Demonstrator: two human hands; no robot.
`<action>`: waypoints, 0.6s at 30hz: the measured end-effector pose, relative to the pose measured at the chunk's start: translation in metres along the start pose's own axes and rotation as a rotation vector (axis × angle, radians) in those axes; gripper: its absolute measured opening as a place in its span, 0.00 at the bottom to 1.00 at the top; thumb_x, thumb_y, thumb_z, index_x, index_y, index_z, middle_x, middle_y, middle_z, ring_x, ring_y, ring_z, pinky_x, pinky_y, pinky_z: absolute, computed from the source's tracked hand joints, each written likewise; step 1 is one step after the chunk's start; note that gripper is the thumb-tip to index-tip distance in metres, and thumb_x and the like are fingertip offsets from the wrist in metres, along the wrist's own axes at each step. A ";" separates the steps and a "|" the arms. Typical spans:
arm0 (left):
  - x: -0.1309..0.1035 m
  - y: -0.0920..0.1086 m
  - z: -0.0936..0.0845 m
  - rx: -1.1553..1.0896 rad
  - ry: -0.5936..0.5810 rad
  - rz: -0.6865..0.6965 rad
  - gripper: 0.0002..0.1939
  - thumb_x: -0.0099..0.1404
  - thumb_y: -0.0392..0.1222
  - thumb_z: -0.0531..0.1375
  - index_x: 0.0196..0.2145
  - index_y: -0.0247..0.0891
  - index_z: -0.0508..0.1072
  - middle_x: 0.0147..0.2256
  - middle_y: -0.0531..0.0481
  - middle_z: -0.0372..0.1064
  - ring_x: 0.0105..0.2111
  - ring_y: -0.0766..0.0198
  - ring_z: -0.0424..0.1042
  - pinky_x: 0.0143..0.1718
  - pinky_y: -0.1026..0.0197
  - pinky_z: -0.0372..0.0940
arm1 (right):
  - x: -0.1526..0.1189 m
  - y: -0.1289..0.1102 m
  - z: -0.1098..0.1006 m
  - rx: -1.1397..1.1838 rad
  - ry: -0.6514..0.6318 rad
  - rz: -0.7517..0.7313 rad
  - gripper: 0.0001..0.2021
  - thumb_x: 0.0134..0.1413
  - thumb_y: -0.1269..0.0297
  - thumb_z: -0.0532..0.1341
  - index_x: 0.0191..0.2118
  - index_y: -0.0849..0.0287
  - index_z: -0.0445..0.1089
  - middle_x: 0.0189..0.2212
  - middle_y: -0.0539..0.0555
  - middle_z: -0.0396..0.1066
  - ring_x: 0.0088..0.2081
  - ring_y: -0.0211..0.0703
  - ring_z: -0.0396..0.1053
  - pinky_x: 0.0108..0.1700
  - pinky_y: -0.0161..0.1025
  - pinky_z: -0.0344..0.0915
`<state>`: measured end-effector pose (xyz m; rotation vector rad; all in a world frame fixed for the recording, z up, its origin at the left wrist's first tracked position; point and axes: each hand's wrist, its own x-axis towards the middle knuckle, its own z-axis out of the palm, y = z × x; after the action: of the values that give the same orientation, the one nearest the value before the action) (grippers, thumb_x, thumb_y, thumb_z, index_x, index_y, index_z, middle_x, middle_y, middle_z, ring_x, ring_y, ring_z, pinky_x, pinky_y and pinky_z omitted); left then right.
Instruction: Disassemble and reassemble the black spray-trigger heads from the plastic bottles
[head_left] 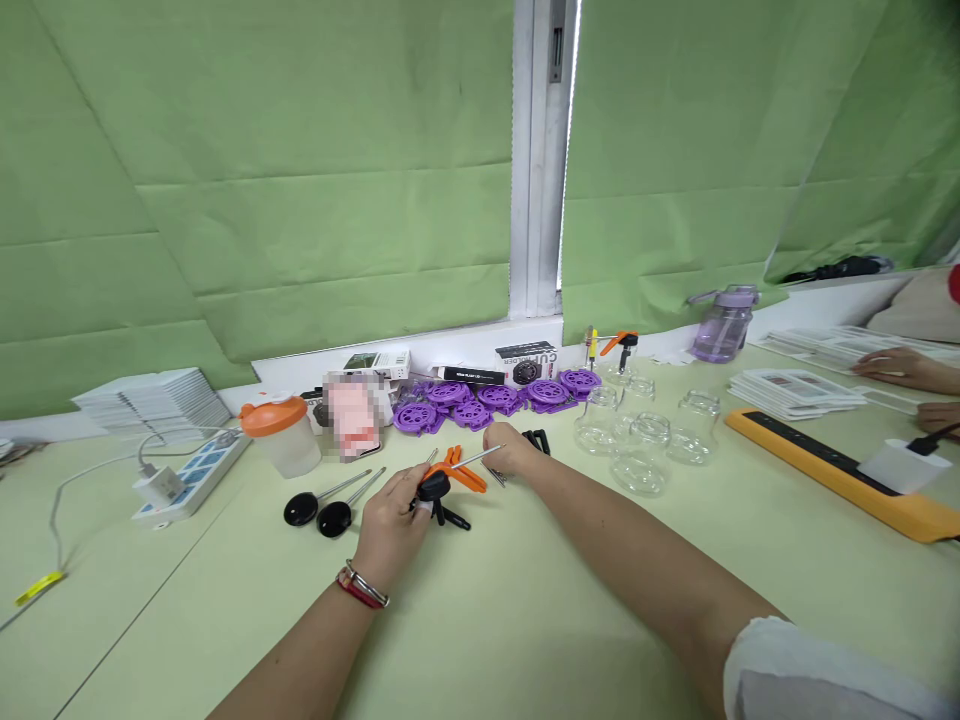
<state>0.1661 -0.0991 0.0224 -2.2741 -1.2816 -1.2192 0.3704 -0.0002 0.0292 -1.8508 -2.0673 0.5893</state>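
Observation:
My left hand (394,525) is closed on a black round-headed part (433,487) with a thin metal rod (480,455) pointing up to the right. Orange lever pieces (469,474) and black pieces (452,517) lie right beside that hand, partly covered. Farther forward, my right hand (511,450) is down at the table with its fingers curled; what they hold, if anything, is hidden. Small metal pins (495,478) and black parts (536,440) are close by it. Left of my left hand lie two more black discs with metal rods (335,518).
Purple cup-holder parts (472,412) line the back, by a phone (354,415) and an orange-lidded cup (289,440). Clear glass bottles (637,470) stand right of my hands. Power strips (825,480) flank the workspace. Another person's hands (907,368) are at the far right.

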 end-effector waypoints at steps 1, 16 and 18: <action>0.000 0.000 0.000 0.000 -0.001 -0.003 0.21 0.54 0.29 0.51 0.46 0.39 0.70 0.40 0.48 0.73 0.40 0.60 0.73 0.43 0.59 0.69 | 0.000 0.001 0.000 0.020 0.004 -0.003 0.08 0.32 0.76 0.63 0.25 0.61 0.71 0.27 0.57 0.72 0.28 0.43 0.69 0.24 0.32 0.59; -0.004 0.019 0.010 -0.166 -0.081 -0.043 0.22 0.53 0.29 0.52 0.45 0.37 0.71 0.41 0.47 0.74 0.41 0.60 0.73 0.44 0.57 0.69 | -0.019 0.029 -0.054 0.684 0.329 -0.061 0.09 0.40 0.68 0.56 0.29 0.65 0.69 0.17 0.47 0.63 0.17 0.30 0.56 0.20 0.30 0.56; -0.004 0.028 0.015 -0.183 -0.102 -0.034 0.21 0.53 0.29 0.53 0.44 0.37 0.72 0.41 0.46 0.74 0.41 0.59 0.73 0.44 0.57 0.70 | -0.031 0.025 -0.065 0.774 0.356 -0.085 0.08 0.40 0.68 0.57 0.30 0.64 0.68 0.16 0.45 0.61 0.16 0.29 0.55 0.20 0.30 0.56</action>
<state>0.1953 -0.1087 0.0144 -2.4811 -1.2974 -1.2961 0.4277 -0.0226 0.0745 -1.2875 -1.3918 0.8162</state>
